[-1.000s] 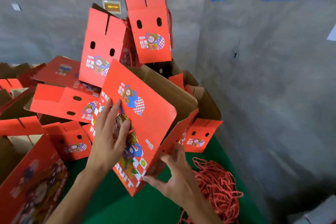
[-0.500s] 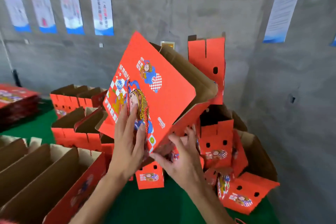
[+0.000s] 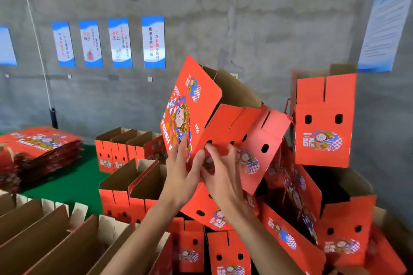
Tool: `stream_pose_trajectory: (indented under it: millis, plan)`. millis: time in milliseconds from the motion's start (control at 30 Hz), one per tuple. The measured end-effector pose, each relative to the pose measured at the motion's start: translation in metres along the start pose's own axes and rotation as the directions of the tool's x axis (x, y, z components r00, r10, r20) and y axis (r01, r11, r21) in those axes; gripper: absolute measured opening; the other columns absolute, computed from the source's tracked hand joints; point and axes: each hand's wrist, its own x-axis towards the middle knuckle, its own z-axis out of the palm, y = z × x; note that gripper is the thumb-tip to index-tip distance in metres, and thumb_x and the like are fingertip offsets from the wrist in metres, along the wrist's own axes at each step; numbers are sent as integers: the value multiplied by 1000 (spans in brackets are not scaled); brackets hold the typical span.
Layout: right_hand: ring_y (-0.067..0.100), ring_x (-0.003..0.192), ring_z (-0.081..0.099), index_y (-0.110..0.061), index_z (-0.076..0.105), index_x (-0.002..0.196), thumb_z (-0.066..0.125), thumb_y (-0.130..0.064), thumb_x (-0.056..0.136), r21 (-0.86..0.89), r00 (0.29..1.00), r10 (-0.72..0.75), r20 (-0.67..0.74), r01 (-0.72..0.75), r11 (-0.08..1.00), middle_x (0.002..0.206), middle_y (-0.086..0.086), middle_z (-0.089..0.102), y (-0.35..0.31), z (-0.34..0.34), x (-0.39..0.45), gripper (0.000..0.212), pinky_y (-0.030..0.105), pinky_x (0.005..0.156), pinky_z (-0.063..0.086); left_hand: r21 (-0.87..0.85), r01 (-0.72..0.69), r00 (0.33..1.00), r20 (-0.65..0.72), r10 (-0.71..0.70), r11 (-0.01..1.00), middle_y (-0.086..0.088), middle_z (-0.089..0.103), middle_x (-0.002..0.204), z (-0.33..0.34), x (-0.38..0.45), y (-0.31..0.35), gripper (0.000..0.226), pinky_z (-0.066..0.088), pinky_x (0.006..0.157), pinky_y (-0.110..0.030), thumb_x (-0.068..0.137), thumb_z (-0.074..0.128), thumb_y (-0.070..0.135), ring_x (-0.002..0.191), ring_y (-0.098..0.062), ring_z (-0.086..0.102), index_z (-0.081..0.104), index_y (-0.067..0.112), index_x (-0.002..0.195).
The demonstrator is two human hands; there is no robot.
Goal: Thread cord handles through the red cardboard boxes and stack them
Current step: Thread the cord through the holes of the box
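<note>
1. Both hands grip the raised red box (image 3: 201, 118): left hand (image 3: 181, 174) on its printed face, right hand (image 3: 220, 174) fingers curled at the handle holes.
2. Risk: tilted box slips onto loose pile (image 3: 301, 219), right.
3. Far stacked row (image 3: 125, 147) could topple if bumped.

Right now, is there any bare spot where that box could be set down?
One bare patch shows: the green floor, bordered by the flat stack on the left, the row of open boxes behind and the open boxes near the hands. Everywhere right of the held box is crowded with a tumbled heap of boxes.
</note>
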Motion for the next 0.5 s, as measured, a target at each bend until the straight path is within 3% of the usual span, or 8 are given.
stream_pose_trajectory:
  millis: [67,133,267,367,500]
  plan:
    - [19,119,47,-28,63,137,80,-25,86,-53,999,31,-39,-33,998,139,24,45,-3,20,17,53,30,95,37,8,-59,998,19,59,998,11,39,157,-3,22,-23,65,28,120,-26,103,57,41,146,0,30,27,34,161]
    - [32,136,45,-32,57,145,73,-25,92,-66,997,70,-25,-72,995,147,23,37,-3,37,33,56,39,110,41,-16,-84,996,17,84,996,9,43,157,-3,46,-44,62,29,118,-18,103,59,30,145,1,34,32,29,159]
    - [45,148,31,-36,44,154,67,-23,96,-132,988,156,-13,-157,979,154,25,27,7,63,57,64,44,115,38,-114,-25,993,108,38,993,7,53,151,1,89,-74,57,38,119,-31,103,58,11,140,-3,48,40,23,157]
    - [42,151,30,-38,41,156,64,-24,98,-109,983,186,-1,-185,977,159,29,22,20,74,70,64,43,115,40,-56,13,987,160,-4,998,17,61,139,6,118,-91,63,47,108,-24,100,56,8,125,-3,61,40,36,154]
    - [35,155,24,-35,38,157,63,-31,98,-170,959,283,29,-274,947,170,21,1,45,79,74,64,42,114,39,5,68,958,278,-67,998,12,67,129,19,138,-100,68,53,103,-42,95,47,-3,116,-18,68,45,33,153]
